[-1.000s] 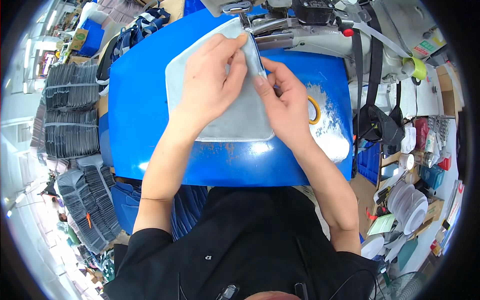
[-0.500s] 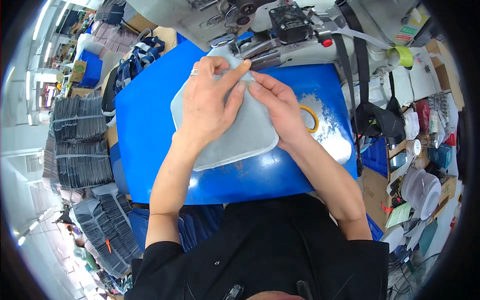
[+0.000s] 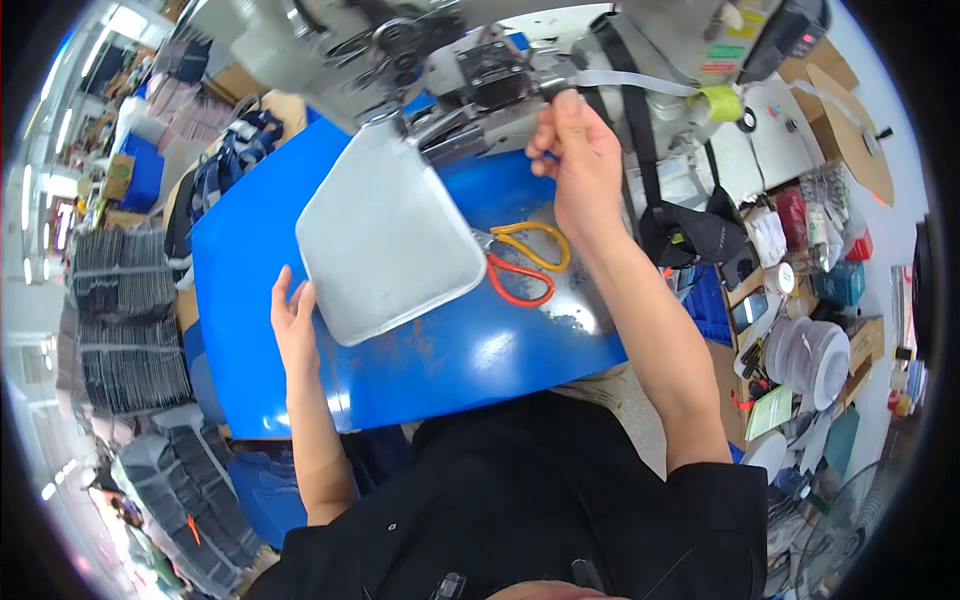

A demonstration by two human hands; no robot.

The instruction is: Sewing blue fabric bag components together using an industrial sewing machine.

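A grey fabric panel (image 3: pixel 390 240) with a raised edge lies on the blue work surface, its narrow top end at the foot of a sewing machine (image 3: pixel 430 95). My left hand (image 3: pixel 296 325) is beside the panel's lower left edge, fingers apart and holding nothing. Raised to the right of the panel, my right hand (image 3: pixel 583 170) has its fingers curled at the machine's front, where the red button was visible before. Its fingertips cover that spot, so what they grip or press is hidden. Scissors (image 3: pixel 530 246) with one yellow-orange and one red handle lie right of the panel, blades partly beneath it.
The blue work surface (image 3: pixel 245 290) bends down toward me. Black straps (image 3: pixel 636 130) hang at the machine's right. Bundled dark stacks (image 3: pixel 130 360) stand far left; white tape rolls (image 3: pixel 825 350) and boxes crowd the right side.
Both hands have let go of the panel. The left moved down and left; the right rose to the machine's front. The panel now shows fully, and more of the scissors is visible. The view has shifted.
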